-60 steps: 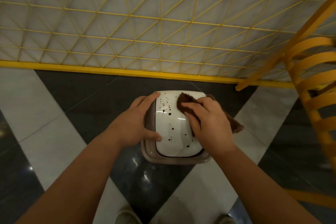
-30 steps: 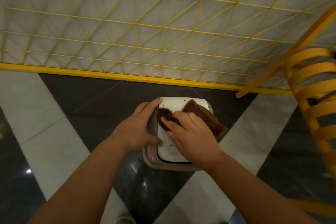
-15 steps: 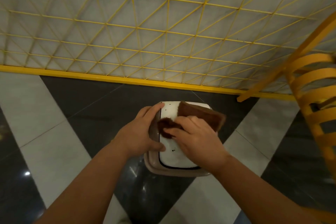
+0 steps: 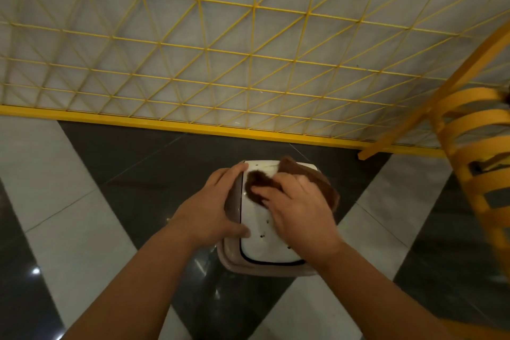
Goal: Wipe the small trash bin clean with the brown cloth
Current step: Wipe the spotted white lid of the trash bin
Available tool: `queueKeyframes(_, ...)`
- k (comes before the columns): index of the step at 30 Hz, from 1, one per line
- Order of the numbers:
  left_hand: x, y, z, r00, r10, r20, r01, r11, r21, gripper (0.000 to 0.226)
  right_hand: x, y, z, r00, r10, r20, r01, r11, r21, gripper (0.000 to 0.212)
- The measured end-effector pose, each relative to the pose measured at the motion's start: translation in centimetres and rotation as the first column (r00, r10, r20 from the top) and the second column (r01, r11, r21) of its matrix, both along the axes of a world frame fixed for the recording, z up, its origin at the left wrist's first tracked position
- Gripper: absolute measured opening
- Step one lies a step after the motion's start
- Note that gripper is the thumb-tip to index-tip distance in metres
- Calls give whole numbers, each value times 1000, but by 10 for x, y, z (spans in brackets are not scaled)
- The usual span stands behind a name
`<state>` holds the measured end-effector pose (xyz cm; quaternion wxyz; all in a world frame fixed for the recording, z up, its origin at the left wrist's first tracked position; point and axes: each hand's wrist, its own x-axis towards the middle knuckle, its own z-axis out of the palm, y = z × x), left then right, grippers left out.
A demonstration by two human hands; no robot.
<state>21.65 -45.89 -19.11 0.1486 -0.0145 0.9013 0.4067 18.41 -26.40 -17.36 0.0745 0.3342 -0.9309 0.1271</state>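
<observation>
The small trash bin (image 4: 258, 246) stands on the floor below me, with a white lid and a beige rim. A few dark specks remain on the near part of the lid. My left hand (image 4: 209, 210) grips the bin's left side, thumb on the lid. My right hand (image 4: 299, 210) presses the brown cloth (image 4: 258, 181) flat on the lid's far left part. The rest of the cloth trails over the bin's far right corner.
A yellow wire-grid fence (image 4: 248, 63) with a yellow base rail runs across just behind the bin. An orange slatted structure (image 4: 477, 168) rises at the right. The floor (image 4: 82, 229) is glossy black and white tile.
My right hand has drawn the cloth from the lid's right side across to its left. Most of the dark spots on the far part of the lid are gone. My left hand has kept its hold.
</observation>
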Motion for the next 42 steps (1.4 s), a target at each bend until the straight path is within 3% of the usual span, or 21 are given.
queueKeyframes(5,0,3,-2,1000,6,-6,-6,1000,-12,121,-30,12,9,929,-364,66,368,927,-66,24)
queueKeyframes(9,0,3,-3,999,7,-33,-8,999,-37,121,-6,-37,0,993,-112,46,112,994,-9,25)
queueKeyframes(11,0,3,-3,999,1,-39,-4,998,-67,121,-8,-35,-3,996,-76,52,76,997,-4,29)
queueKeyframes(14,2,2,-1,999,-3,-40,-1,996,-92,118,-26,-2,-2,955,-297,21,298,952,-71,21)
queueKeyframes(16,2,2,0,999,1,-36,-5,996,-92,117,-35,23,-2,887,-449,109,461,875,-147,24)
queueKeyframes(19,1,1,0,999,7,-38,-10,996,-88,119,-32,37,-4,844,-514,152,534,829,-165,26)
queueKeyframes(23,-2,1,1,1000,6,-10,-6,996,-85,121,-3,-1,0,935,-350,53,354,922,-156,17)
queueKeyframes(27,-2,1,2,1000,12,-23,-13,999,-52,120,9,-25,-6,995,-80,60,83,995,-54,31)
queueKeyframes(30,-1,1,3,1000,12,-18,-14,998,-64,119,-6,5,-3,970,-228,79,235,967,-99,26)
queueKeyframes(34,-1,3,3,1000,19,-4,-20,999,-30,120,-11,57,0,872,-441,210,484,842,-240,27)
queueKeyframes(36,-2,3,3,1000,24,0,-24,1000,-15,120,-4,52,0,902,-387,192,423,883,-202,27)
queueKeyframes(38,-2,2,3,1000,18,2,-18,1000,-12,121,1,30,5,969,-212,130,223,971,-82,26)
queueKeyframes(40,-4,1,3,1000,21,10,-21,1000,-18,122,-5,13,8,991,-42,128,38,999,33,28)
queueKeyframes(42,-6,1,3,999,25,20,-24,999,-30,122,-23,10,10,993,-47,111,48,999,-2,28)
